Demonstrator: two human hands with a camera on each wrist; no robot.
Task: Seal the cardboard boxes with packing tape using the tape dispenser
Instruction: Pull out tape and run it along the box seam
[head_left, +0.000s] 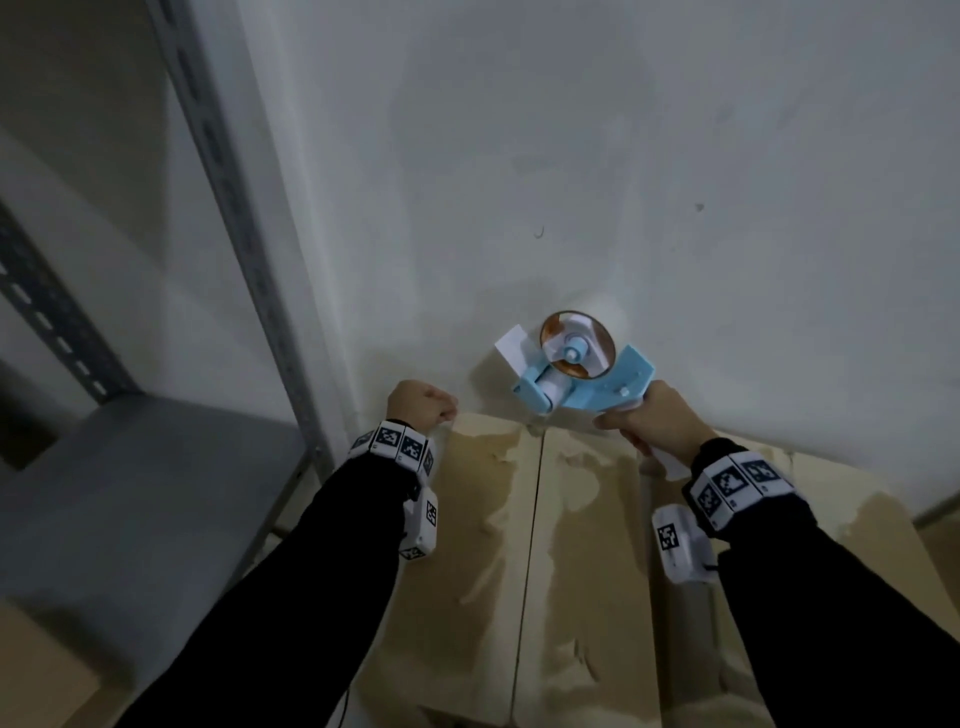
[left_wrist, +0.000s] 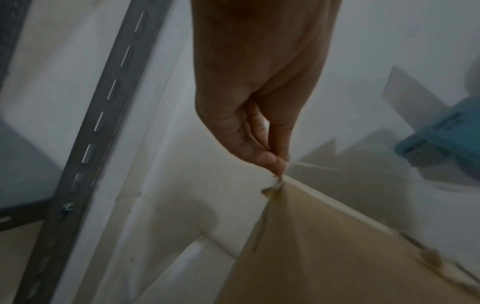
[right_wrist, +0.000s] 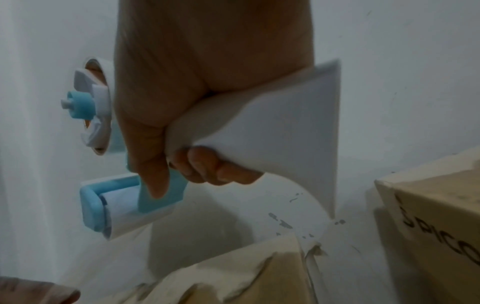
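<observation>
While right hand (head_left: 655, 422) grips tape dispenser (head_left: 576, 375), left hand (head_left: 421, 405) pinches box (head_left: 566, 545) corner; near edge cropped.

From my feed, the tape dispenser (left_wrist: 441, 142) is blurry and cut off at the left wrist view's right edge. My right hand (right_wrist: 197, 98) hides most of its handle, and the lettering on the neighbouring box (right_wrist: 439, 207) runs off frame.

Black handwritten letters reading "SPICO", cut off at the frame edge, run down the second cardboard box (right_wrist: 439, 207).
</observation>
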